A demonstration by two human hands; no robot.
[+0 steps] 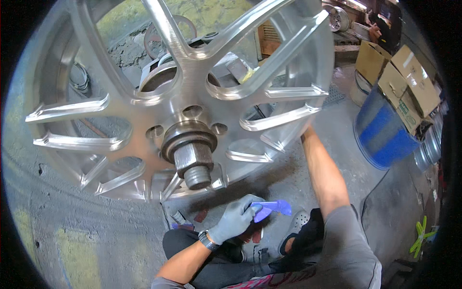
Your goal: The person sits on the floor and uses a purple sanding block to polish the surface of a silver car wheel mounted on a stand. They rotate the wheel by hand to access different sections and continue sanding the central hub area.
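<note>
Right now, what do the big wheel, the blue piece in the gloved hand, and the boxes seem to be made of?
Wheel rim: bare metal, likely aluminium alloy; bright brushed sheen. Blue piece in the gloved left hand: thin and flexible, maybe abrasive paper or cloth; unclear. Boxes: brown corrugated cardboard, matte.

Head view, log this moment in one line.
left hand: gloved, holds purple cloth | right hand: behind alloy wheel rim, hidden

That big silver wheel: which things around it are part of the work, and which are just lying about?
In the work:
alloy wheel
hub nut
left hand, gloved, its grip on a blue scrap
right arm, reaching behind the wheel's rim

Lying about:
blue drum
cardboard boxes
green plastic piece
</note>
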